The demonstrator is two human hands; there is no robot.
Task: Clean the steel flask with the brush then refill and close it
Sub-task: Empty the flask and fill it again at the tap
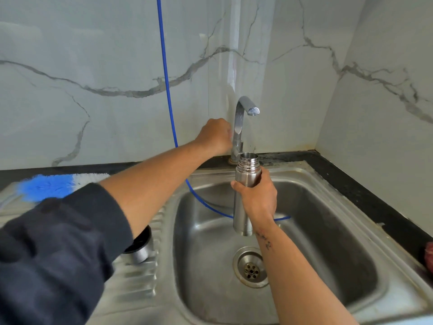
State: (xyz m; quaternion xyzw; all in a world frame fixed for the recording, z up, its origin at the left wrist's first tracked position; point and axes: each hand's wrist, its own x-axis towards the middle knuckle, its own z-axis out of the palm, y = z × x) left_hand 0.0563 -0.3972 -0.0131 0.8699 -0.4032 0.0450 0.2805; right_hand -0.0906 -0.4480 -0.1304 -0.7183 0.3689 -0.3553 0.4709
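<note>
My right hand [256, 198] grips the steel flask [246, 174] around its upper body and holds it upright over the sink basin, its open threaded mouth just below the tap spout. My left hand [214, 136] reaches across to the tap [241, 120], its fingers curled at the left side of the tap's stem, where the handle is hidden behind them. No water runs from the spout. The brush [56, 185], with blue and white bristles, lies on the drainboard at the left. The flask's steel cap [140, 247] stands on the drainboard, half hidden under my left forearm.
The steel sink [328, 231] has a drain [251, 269] in the middle of its basin. A blue hose [167, 90] hangs down the marble wall and curls into the basin behind the flask. A dark counter strip runs along the back and right. Something red [429, 256] shows at the right edge.
</note>
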